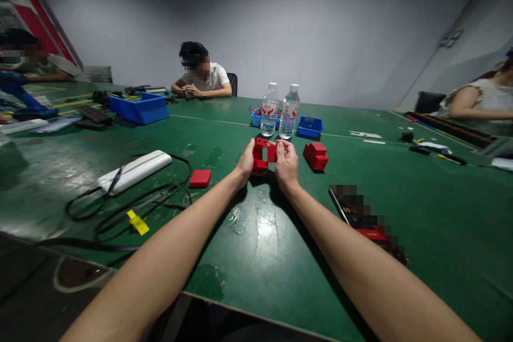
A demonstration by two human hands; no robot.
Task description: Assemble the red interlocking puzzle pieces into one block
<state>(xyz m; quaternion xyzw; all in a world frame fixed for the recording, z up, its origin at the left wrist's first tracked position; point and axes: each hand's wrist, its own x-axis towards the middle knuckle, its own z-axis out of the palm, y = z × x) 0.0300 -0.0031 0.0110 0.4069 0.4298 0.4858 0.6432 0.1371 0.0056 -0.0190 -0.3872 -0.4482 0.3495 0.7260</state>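
My left hand is closed round the left side of a red plastic housing, held just above the green table. The housing has small holes in its face and an opening in its middle. Between the thumb and fingers of my right hand is a flat red plastic piece, held against the housing's right side. Whether the two are joined I cannot tell. A second red housing, with a stepped shape, rests to the right of my hands. To their left lies a flat red square block.
Two water bottles stand behind my hands, near a small blue tray. A white power strip with black cables is at the left, a phone at the right. Beyond are a large blue bin and a seated person.
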